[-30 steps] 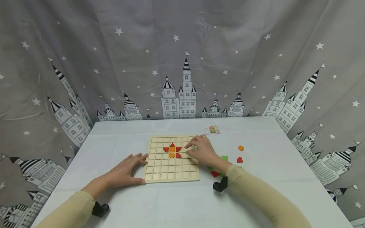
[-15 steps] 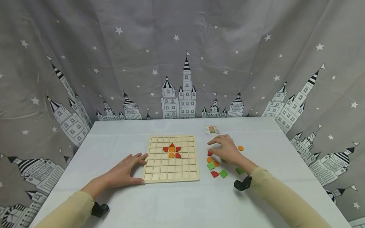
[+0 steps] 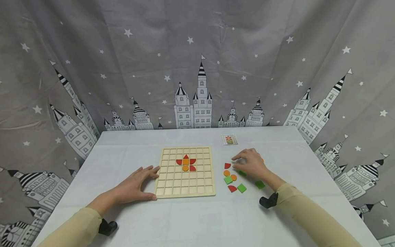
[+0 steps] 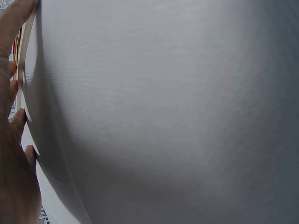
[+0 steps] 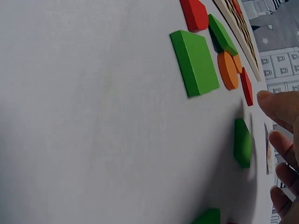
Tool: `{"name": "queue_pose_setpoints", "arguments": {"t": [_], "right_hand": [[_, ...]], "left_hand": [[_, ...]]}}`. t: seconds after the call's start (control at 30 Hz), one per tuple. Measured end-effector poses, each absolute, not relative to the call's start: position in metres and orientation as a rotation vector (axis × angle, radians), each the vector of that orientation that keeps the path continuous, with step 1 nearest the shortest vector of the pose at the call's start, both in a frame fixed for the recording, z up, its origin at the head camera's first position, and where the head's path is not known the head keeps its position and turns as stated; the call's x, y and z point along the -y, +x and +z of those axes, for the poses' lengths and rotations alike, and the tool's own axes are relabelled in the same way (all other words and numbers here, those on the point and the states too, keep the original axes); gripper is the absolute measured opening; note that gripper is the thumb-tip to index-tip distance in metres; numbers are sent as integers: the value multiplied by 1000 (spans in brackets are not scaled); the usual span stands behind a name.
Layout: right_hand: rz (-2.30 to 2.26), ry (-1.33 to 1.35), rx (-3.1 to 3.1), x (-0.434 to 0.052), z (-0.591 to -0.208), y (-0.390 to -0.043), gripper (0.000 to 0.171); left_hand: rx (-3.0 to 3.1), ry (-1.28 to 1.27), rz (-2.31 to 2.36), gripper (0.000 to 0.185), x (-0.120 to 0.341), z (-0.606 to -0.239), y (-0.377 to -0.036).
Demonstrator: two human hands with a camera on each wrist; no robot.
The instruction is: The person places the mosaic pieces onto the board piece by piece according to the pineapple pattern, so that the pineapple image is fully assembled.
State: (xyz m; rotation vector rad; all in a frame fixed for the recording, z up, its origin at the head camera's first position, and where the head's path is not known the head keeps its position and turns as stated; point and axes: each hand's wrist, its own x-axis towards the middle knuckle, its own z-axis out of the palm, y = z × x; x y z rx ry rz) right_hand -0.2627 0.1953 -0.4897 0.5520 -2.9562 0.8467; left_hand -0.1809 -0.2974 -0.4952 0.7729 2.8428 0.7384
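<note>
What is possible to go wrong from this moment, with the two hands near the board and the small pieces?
The right hand partly hides a loose green square in the head view, so it might knock that piece unnoticed. A red quarter-circle and two orange discs lie close together, so grabbing one could nudge its neighbours. The left hand rests at the left edge of the board; a push there could perhaps shift it.
</note>
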Motion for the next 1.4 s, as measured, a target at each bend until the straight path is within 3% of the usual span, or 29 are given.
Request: {"name": "queue_pose_setpoints", "arguments": {"t": [0.63,0.87,1.13,1.4], "right_hand": [[765,586,2981,-173,-498,-269,10],[884,771,2997,-173,-493,-271,34],[851,712,3041,-174,-495,-274,19],[951,584,3036,-175,-501,-273,24]], "left_hand": [[-2844,764,720,83,294,-493,-183],[-2844,766,726,82,295,-495,-184],[-2842,768,730,82,295,-496,-183],[-2846,773,729,82,298,-497,-183]]}}
